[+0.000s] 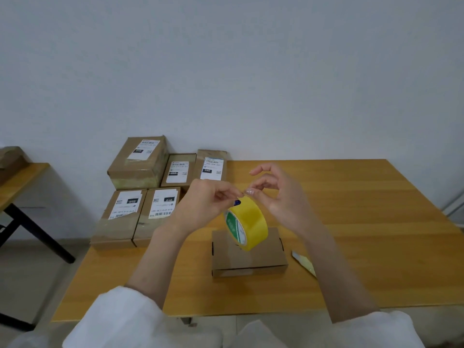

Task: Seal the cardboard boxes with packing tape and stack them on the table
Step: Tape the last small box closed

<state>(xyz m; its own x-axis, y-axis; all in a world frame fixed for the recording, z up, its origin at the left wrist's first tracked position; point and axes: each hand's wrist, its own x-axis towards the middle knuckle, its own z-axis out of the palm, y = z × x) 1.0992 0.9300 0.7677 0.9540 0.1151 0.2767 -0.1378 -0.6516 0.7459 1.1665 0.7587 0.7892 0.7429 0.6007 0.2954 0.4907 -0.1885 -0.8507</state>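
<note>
A yellow roll of packing tape (247, 223) hangs in the air above a small flat cardboard box (247, 257) at the middle of the wooden table (364, 234). My left hand (208, 204) pinches the top of the roll with thumb and fingertips. My right hand (276, 194) is right beside it, its thumb and a fingertip picking at the roll's top edge, the other fingers curled above. Several labelled cardboard boxes (136, 163) sit at the table's far left, some stacked.
A strip of yellowish tape backing (303, 263) lies on the table right of the small box. A second wooden table (17, 182) with black legs stands at the left, carrying a brown box at its far end. A white wall is behind.
</note>
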